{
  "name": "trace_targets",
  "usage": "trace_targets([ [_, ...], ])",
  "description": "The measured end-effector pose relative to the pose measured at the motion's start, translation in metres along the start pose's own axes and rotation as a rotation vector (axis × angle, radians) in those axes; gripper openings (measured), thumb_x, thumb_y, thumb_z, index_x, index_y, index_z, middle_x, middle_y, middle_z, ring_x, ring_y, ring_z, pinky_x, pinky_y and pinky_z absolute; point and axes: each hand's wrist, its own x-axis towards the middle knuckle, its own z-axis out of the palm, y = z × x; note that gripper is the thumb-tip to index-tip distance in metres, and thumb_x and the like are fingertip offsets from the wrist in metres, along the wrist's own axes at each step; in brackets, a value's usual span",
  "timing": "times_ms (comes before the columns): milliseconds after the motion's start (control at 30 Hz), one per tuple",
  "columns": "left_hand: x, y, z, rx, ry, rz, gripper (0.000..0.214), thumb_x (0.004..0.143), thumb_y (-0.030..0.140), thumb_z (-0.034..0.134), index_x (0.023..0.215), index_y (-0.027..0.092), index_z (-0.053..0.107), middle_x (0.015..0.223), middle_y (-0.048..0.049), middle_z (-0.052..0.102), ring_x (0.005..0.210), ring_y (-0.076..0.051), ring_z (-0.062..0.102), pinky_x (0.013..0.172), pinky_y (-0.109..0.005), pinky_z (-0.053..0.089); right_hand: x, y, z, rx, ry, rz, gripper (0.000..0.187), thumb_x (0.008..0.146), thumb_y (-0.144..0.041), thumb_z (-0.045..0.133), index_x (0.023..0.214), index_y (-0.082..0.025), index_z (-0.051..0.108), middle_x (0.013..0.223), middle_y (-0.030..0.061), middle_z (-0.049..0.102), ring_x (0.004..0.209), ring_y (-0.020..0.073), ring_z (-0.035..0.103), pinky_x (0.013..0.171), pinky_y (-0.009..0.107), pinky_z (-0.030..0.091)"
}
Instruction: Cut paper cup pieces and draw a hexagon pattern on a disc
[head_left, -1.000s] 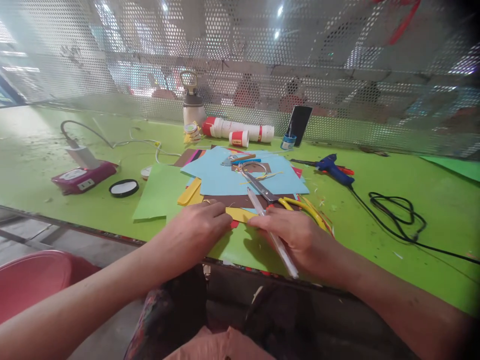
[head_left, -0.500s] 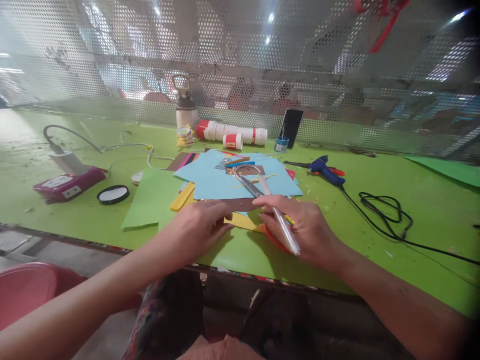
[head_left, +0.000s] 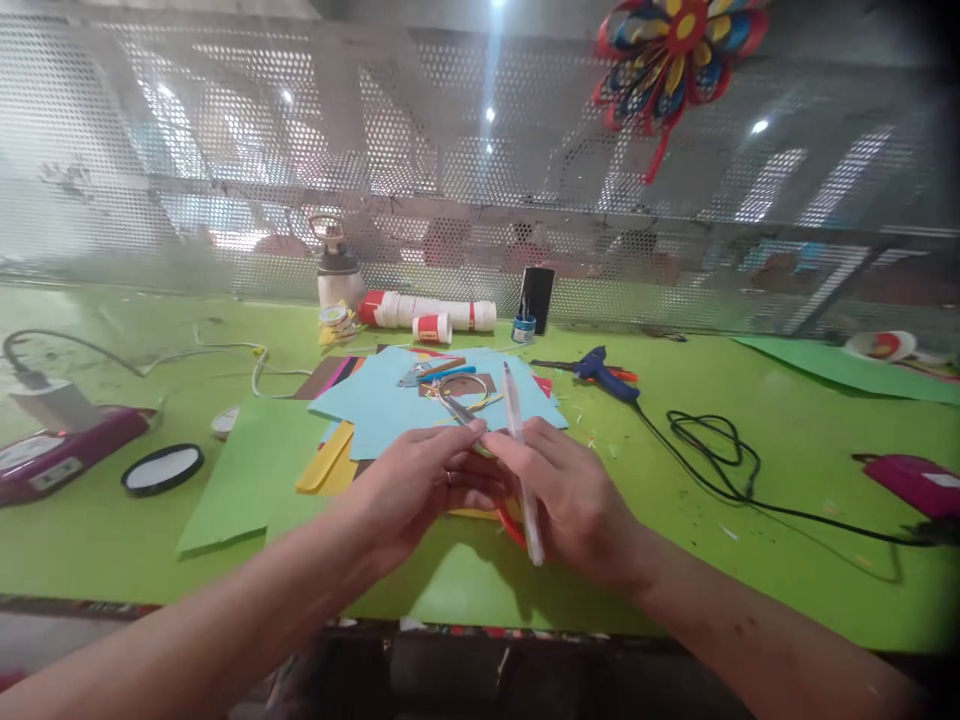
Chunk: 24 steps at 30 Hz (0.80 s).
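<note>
My hands meet above the near part of the table, over a stack of coloured paper. My right hand (head_left: 581, 495) is closed, with a clear-barrelled pen (head_left: 513, 405) sticking up between its fingers. It also grips a pair of scissors; an orange-red scissor handle (head_left: 511, 524) shows under the fingers and the blades reach towards the paper. My left hand (head_left: 416, 480) has its thumb and curled fingers closed around the middle of the scissors, partly hidden. Beyond the fingertips, light blue sheets (head_left: 375, 405) carry a thin ring (head_left: 461, 380) and a blue-handled tool (head_left: 448, 374).
A blue glue gun (head_left: 607, 375) with a coiled black cord lies right. Behind stand a flask (head_left: 339, 285), stacked paper cups (head_left: 435, 312), a blue jar (head_left: 523, 328) and a phone (head_left: 537, 300). Left are green paper (head_left: 236, 480), a black-rimmed lid (head_left: 163, 469) and a purple power strip (head_left: 82, 455).
My left hand has moved right to join my right hand and closed on the scissors. The pen now stands more upright. The view has tilted up and turned right.
</note>
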Motion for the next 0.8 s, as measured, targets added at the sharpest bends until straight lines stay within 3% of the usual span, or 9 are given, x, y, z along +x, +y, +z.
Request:
trace_targets([
  [167, 0.013, 0.005, -0.005, -0.012, 0.01, 0.006, 0.009, 0.083, 0.013, 0.059, 0.076, 0.009, 0.064, 0.071, -0.0055, 0.066, 0.065, -0.013, 0.064, 0.063, -0.022, 0.054, 0.002, 0.001, -0.001, 0.051, 0.039, 0.109, 0.035, 0.089, -0.007, 0.056, 0.123, -0.014, 0.052, 0.095, 0.0088, 0.064, 0.083, 0.0193, 0.057, 0.071, 0.033, 0.05],
  [400, 0.024, 0.018, -0.011, 0.061, 0.0, -0.037, 0.008, 0.089, 0.014, 0.056, 0.082, 0.01, 0.059, 0.082, -0.0124, 0.073, 0.071, -0.016, 0.071, 0.061, -0.021, 0.055, 0.01, 0.017, -0.007, 0.137, 0.181, 0.547, 0.029, 0.091, -0.02, 0.056, 0.12, -0.02, 0.052, 0.106, 0.0066, 0.069, 0.09, 0.0162, 0.067, 0.078, 0.029, 0.055],
  [567, 0.029, 0.022, -0.013, 0.072, -0.03, -0.062, 0.005, 0.087, 0.008, 0.057, 0.084, 0.012, 0.056, 0.08, -0.01, 0.074, 0.069, -0.014, 0.072, 0.063, -0.019, 0.055, 0.008, 0.045, -0.008, -0.071, -0.129, 0.789, 0.036, 0.091, -0.019, 0.053, 0.127, -0.017, 0.05, 0.107, 0.0092, 0.069, 0.091, 0.0167, 0.067, 0.076, 0.027, 0.055],
  [800, 0.033, 0.016, -0.019, 0.084, -0.06, -0.062, 0.009, 0.088, 0.011, 0.058, 0.088, 0.015, 0.05, 0.079, -0.0104, 0.075, 0.071, -0.015, 0.072, 0.068, -0.022, 0.055, 0.005, 0.102, -0.022, -0.312, -0.39, 0.803, 0.038, 0.086, -0.015, 0.061, 0.124, -0.018, 0.059, 0.107, 0.012, 0.068, 0.106, 0.0288, 0.058, 0.088, 0.044, 0.048],
])
